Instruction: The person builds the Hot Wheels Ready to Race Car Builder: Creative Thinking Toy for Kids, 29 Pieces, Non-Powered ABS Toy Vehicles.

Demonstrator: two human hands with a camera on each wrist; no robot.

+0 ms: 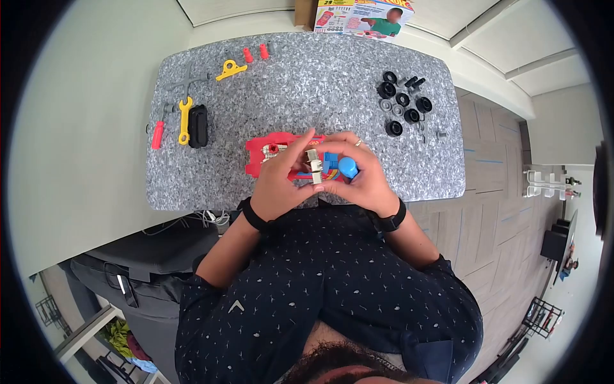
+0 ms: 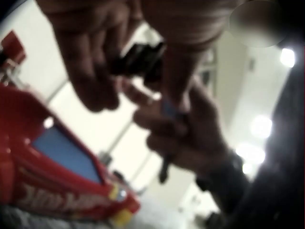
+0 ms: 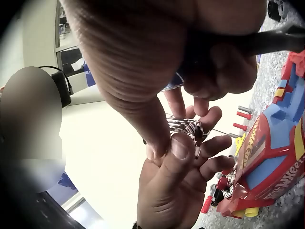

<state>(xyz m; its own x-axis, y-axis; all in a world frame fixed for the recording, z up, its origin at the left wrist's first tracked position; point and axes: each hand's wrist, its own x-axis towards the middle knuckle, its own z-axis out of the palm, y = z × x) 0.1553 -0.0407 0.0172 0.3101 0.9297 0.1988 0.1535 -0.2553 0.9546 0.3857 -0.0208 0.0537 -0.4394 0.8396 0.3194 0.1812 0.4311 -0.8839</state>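
Observation:
My left hand (image 1: 276, 180) and right hand (image 1: 371, 182) meet above a red toy car (image 1: 256, 157) with blue windows. Between their fingertips and thumbs they pinch a chrome engine-like toy part (image 1: 315, 168). Its ribbed silver side shows in the right wrist view as the chrome part (image 3: 190, 128). Curled against the right palm is a blue-handled tool (image 1: 348, 168), and its dark shaft (image 3: 274, 42) sticks out past the fingers in the right wrist view. The tool's tip is hard to make out.
Black wheels (image 1: 394, 128) and small grey pieces lie at the table's right. On the left are a yellow wrench (image 1: 185, 121), a red-handled screwdriver (image 1: 157, 136), a black tray-like piece (image 1: 199, 126) and a grey cross-shaped piece (image 1: 187, 82). A toy box (image 1: 361, 18) stands beyond the far edge.

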